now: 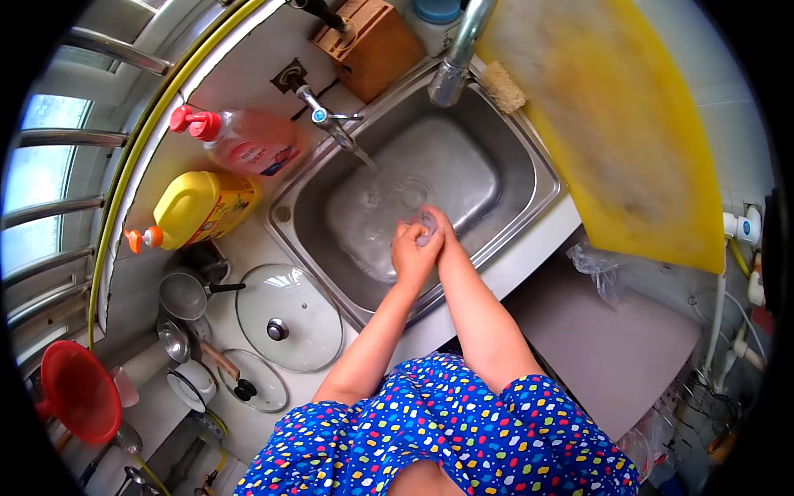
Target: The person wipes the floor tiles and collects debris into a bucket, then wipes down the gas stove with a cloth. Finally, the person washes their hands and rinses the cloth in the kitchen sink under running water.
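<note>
Over the steel sink (306,219), my left hand (411,250) and my right hand (442,225) are closed together, touching each other. Between their fingers shows a small pale, see-through thing (427,226); whether it is a small vessel, plastic or lather I cannot tell. The fingers of both hands curl around it and partly hide it. A thin stream of water runs from the wall tap (327,120) into the sink, up and left of my hands. Shallow water lies on the sink bottom.
Left of the sink stand a red-pump soap bottle (252,145), a yellow detergent bottle (203,207) and a glass lid (289,318). A larger faucet (451,78) overhangs the far rim. A sponge (503,87), yellow board (612,124) and knife block (372,54) stand near.
</note>
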Action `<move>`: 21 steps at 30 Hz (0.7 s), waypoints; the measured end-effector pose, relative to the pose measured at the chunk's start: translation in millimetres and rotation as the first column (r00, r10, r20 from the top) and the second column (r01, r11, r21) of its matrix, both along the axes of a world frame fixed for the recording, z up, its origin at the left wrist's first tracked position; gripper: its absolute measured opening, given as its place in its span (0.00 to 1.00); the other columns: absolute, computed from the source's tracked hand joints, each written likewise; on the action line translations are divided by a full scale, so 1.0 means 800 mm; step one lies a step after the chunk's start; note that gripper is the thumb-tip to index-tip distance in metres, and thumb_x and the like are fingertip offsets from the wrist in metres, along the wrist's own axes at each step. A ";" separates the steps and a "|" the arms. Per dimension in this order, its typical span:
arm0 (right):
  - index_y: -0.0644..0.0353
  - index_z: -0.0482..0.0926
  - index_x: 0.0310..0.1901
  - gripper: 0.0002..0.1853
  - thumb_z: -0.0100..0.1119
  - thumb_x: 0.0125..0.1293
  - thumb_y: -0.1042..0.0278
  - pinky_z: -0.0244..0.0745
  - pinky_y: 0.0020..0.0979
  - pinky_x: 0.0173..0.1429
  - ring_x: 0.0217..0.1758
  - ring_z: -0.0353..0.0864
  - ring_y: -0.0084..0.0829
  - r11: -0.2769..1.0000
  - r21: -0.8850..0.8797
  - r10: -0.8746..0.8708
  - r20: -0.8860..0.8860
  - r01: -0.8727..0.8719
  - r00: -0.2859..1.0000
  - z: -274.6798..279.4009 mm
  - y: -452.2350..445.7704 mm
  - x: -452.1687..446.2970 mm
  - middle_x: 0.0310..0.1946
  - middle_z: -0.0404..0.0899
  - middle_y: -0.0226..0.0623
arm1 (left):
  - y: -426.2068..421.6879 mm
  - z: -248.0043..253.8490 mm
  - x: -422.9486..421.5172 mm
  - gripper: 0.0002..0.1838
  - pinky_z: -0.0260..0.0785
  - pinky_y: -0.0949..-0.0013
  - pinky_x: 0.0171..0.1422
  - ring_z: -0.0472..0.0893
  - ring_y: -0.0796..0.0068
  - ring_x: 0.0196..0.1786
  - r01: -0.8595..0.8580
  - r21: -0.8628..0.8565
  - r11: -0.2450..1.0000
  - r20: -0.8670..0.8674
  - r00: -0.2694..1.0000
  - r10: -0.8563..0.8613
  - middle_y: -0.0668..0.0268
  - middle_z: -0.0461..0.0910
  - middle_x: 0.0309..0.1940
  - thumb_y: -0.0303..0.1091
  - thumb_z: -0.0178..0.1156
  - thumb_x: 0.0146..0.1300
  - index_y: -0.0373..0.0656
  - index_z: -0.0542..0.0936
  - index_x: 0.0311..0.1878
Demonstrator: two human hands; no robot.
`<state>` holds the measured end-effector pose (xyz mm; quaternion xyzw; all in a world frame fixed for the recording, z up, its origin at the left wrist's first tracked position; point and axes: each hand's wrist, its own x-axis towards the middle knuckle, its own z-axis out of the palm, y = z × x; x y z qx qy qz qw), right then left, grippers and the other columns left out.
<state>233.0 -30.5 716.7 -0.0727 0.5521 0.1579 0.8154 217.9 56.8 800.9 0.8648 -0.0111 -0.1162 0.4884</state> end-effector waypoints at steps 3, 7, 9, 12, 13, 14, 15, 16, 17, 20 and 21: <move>0.62 0.74 0.45 0.14 0.48 0.66 0.61 0.76 0.41 0.47 0.43 0.77 0.36 0.964 -0.193 -0.130 0.256 0.183 0.958 0.018 0.033 0.000 0.44 0.75 0.41 | -0.005 -0.075 0.029 0.16 0.66 0.58 0.52 0.76 0.54 0.43 -0.189 0.070 0.979 -0.027 0.981 0.191 0.56 0.76 0.31 0.45 0.65 0.48 0.41 0.80 0.25; 0.60 0.75 0.45 0.13 0.49 0.65 0.63 0.72 0.34 0.57 0.50 0.76 0.32 0.929 -0.205 -0.226 0.349 0.309 0.910 0.048 0.050 -0.004 0.43 0.78 0.36 | 0.011 -0.105 0.069 0.14 0.67 0.61 0.49 0.77 0.59 0.42 -0.207 -0.227 0.952 -0.246 0.958 0.149 0.54 0.78 0.37 0.39 0.55 0.59 0.36 0.77 0.36; 0.59 0.76 0.44 0.14 0.53 0.64 0.59 0.71 0.31 0.56 0.48 0.77 0.32 0.910 -0.206 -0.272 0.355 0.359 0.894 0.053 0.042 0.003 0.42 0.78 0.35 | 0.004 -0.072 0.055 0.17 0.65 0.52 0.55 0.74 0.48 0.52 -0.107 -0.324 0.940 -0.344 0.939 -0.012 0.44 0.76 0.47 0.36 0.50 0.61 0.32 0.76 0.46; 0.58 0.75 0.46 0.16 0.53 0.65 0.55 0.71 0.30 0.55 0.49 0.76 0.30 0.933 0.340 -0.338 0.709 0.120 0.619 -0.009 0.017 -0.009 0.44 0.78 0.34 | -0.010 -0.047 0.017 0.24 0.60 0.64 0.65 0.69 0.56 0.61 0.087 -0.064 0.994 -0.071 0.993 -0.091 0.46 0.70 0.58 0.40 0.47 0.66 0.34 0.70 0.60; 0.58 0.75 0.47 0.17 0.52 0.66 0.53 0.71 0.29 0.55 0.50 0.76 0.29 0.867 0.489 -0.399 0.797 -0.097 0.453 -0.037 0.012 -0.014 0.45 0.78 0.34 | -0.010 -0.036 0.016 0.26 0.57 0.63 0.68 0.66 0.56 0.65 0.099 -0.049 0.994 -0.090 0.991 -0.103 0.46 0.66 0.62 0.41 0.46 0.66 0.34 0.67 0.63; 0.58 0.75 0.50 0.18 0.51 0.67 0.54 0.71 0.29 0.56 0.51 0.75 0.29 0.979 0.178 -0.193 0.656 0.098 0.729 -0.014 0.029 -0.018 0.47 0.78 0.34 | -0.011 -0.028 0.015 0.28 0.53 0.63 0.71 0.62 0.57 0.68 0.110 -0.040 0.993 -0.111 0.987 -0.114 0.47 0.63 0.65 0.42 0.46 0.67 0.35 0.65 0.65; 0.58 0.74 0.53 0.19 0.50 0.67 0.55 0.70 0.29 0.56 0.52 0.75 0.28 0.967 -0.205 -0.070 0.364 0.153 0.929 0.017 0.044 -0.020 0.49 0.77 0.34 | -0.008 -0.024 0.023 0.28 0.53 0.63 0.71 0.62 0.57 0.68 0.105 -0.043 0.994 -0.116 0.987 -0.109 0.47 0.63 0.65 0.42 0.46 0.67 0.35 0.65 0.65; 0.57 0.72 0.58 0.20 0.49 0.68 0.58 0.68 0.30 0.59 0.53 0.74 0.29 0.966 -0.241 -0.022 0.273 0.091 0.962 0.076 0.054 -0.012 0.53 0.75 0.34 | -0.001 -0.021 0.043 0.28 0.54 0.63 0.70 0.63 0.58 0.68 -0.123 -0.272 0.954 -0.372 0.928 0.013 0.48 0.64 0.65 0.43 0.46 0.67 0.35 0.65 0.65; 0.57 0.71 0.58 0.20 0.49 0.67 0.59 0.66 0.32 0.61 0.56 0.72 0.30 0.942 -0.316 0.020 0.380 0.110 0.925 0.088 0.064 -0.017 0.55 0.74 0.35 | 0.006 -0.023 0.064 0.28 0.54 0.63 0.70 0.63 0.59 0.67 -0.382 -0.419 0.823 -0.615 0.787 0.052 0.49 0.64 0.65 0.43 0.45 0.68 0.35 0.66 0.65; 0.57 0.69 0.60 0.23 0.50 0.67 0.55 0.66 0.31 0.61 0.58 0.70 0.30 0.944 -0.296 -0.029 0.366 0.146 0.930 0.084 0.059 -0.011 0.57 0.71 0.35 | 0.010 -0.021 0.055 0.26 0.55 0.65 0.68 0.64 0.62 0.67 -0.283 -0.460 0.842 -0.573 0.819 -0.037 0.52 0.64 0.65 0.40 0.44 0.69 0.36 0.66 0.65; 0.57 0.67 0.61 0.25 0.51 0.67 0.53 0.65 0.31 0.62 0.59 0.69 0.30 0.945 -0.306 -0.004 0.337 0.114 0.941 0.090 0.046 -0.002 0.58 0.71 0.34 | 0.012 -0.018 0.037 0.25 0.56 0.65 0.68 0.64 0.62 0.66 -0.070 -0.445 0.893 -0.400 0.908 -0.128 0.52 0.64 0.65 0.39 0.44 0.69 0.37 0.66 0.65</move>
